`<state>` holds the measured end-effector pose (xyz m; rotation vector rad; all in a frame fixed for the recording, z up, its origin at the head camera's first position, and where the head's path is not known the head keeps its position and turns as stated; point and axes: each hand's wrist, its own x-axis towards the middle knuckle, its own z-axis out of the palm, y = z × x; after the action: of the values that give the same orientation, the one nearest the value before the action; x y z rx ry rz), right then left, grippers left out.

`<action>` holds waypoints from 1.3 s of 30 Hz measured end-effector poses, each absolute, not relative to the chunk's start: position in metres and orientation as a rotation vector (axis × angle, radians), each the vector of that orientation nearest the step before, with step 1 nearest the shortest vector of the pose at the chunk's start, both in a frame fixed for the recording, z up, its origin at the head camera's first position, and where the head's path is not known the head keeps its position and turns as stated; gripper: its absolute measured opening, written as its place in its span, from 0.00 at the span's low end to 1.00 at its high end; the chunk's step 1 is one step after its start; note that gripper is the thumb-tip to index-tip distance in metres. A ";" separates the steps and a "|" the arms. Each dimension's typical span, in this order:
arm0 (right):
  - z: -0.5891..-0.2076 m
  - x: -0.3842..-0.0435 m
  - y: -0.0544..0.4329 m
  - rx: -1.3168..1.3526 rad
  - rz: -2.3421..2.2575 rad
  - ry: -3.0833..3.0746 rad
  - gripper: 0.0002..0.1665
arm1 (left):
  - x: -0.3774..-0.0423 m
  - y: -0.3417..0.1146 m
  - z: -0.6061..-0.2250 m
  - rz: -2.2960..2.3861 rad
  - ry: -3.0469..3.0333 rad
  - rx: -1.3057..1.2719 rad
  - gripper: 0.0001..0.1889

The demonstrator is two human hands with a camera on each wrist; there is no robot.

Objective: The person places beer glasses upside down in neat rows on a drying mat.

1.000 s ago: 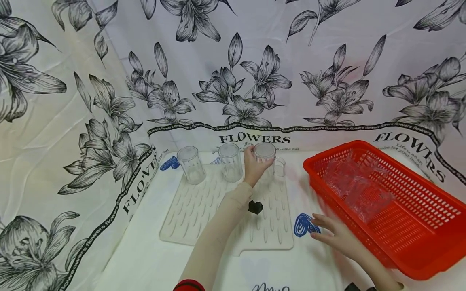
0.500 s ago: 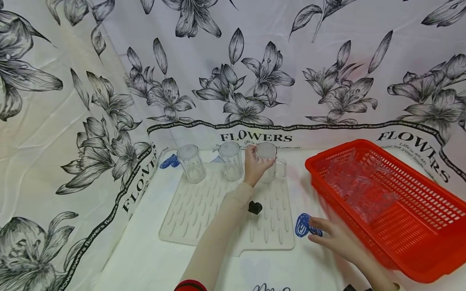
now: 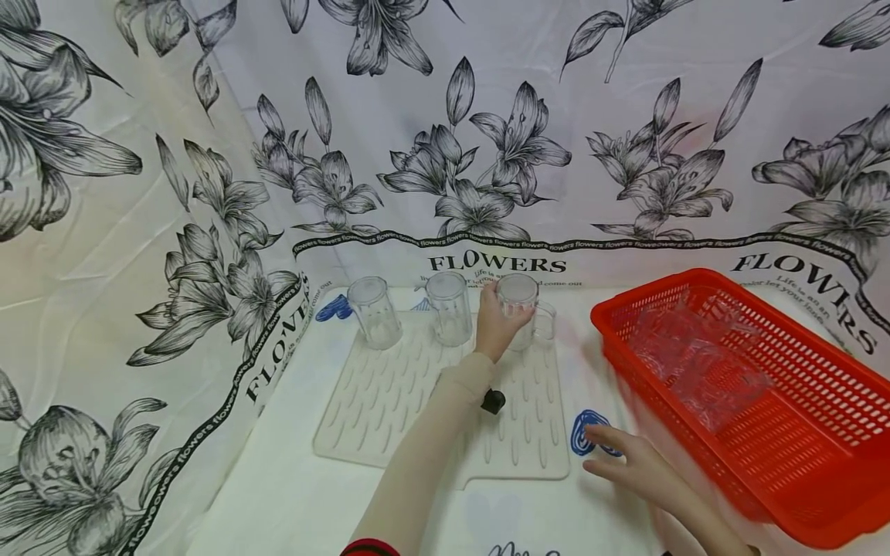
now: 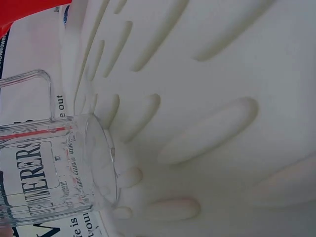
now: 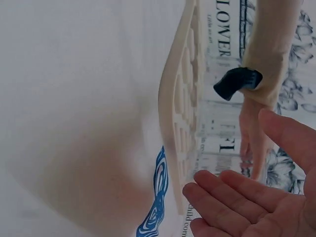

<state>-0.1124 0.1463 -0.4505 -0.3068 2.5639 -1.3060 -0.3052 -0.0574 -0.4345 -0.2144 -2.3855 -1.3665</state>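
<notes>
My left hand (image 3: 499, 324) grips a clear glass mug (image 3: 518, 287) at the back right of a pale ridged drying mat (image 3: 375, 401). The mug's handle points right. In the left wrist view, this glass mug (image 4: 44, 173) has its wide end against the mat, so it seems to stand rim-down. Two more clear glasses stand to its left: a middle one (image 3: 449, 309) and a left one (image 3: 375, 313). My right hand (image 3: 643, 467) is held beside the mat's right edge, fingers loosely extended, with nothing in it; the right wrist view shows its bare palm and fingers (image 5: 232, 202).
A red plastic basket (image 3: 695, 444) stands on the right, with crumpled-looking clear objects (image 3: 695, 355) inside that I cannot identify. White cloth with flower prints (image 3: 487, 162) covers the back and left. The table cover (image 3: 278, 494) is white, with blue scribbled marks.
The view has shifted slightly. My left hand stays on the right-hand mug. My right hand has drifted a little leftward relative to the basket.
</notes>
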 end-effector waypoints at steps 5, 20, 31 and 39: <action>-0.443 -0.106 0.147 -0.390 -1.226 2.560 0.31 | -0.302 -0.057 -0.436 -1.397 -2.360 -0.169 0.41; -0.362 -0.094 0.186 -0.609 -1.183 2.691 0.32 | -0.303 -0.060 -0.440 -1.450 -2.332 -0.078 0.39; -0.340 -0.133 0.253 -0.330 -1.161 2.995 0.44 | -0.297 -0.056 -0.442 -1.337 -2.375 -0.074 0.35; -0.352 -0.157 0.287 -0.021 -0.974 3.030 0.54 | -0.294 -0.051 -0.442 -1.329 -2.410 -0.065 0.33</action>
<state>-0.1567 0.2866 -0.3523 -0.0211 3.0304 -0.9741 -0.2942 -0.0508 -0.4425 -0.0647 -2.4099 -1.3290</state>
